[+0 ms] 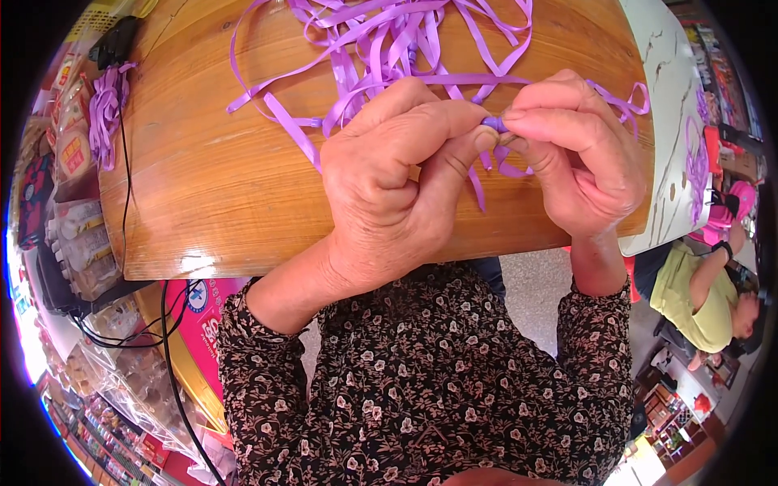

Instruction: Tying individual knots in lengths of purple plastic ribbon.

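Observation:
Both my hands meet over the wooden table, pinching one small dark-purple piece [493, 124] between them. My left hand [397, 166] is closed, its thumb and forefinger on the left end of the piece. My right hand [577, 146] grips the other end with thumb and fingertips. A purple ribbon [476, 188] hangs down just under the fingers. Beyond my hands lies a loose tangle of purple ribbons [381, 36], with similar dark-purple pieces on some of them. The exact shape of the held piece is mostly hidden by my fingers.
The wooden table [203, 194] has a white marbled surface [664, 97] along its right side. A bundle of purple ribbons [105, 109] hangs at the left edge near a black cable [127, 178]. Packaged goods [77, 150] crowd the left. A person in yellow-green [689, 283] sits far right.

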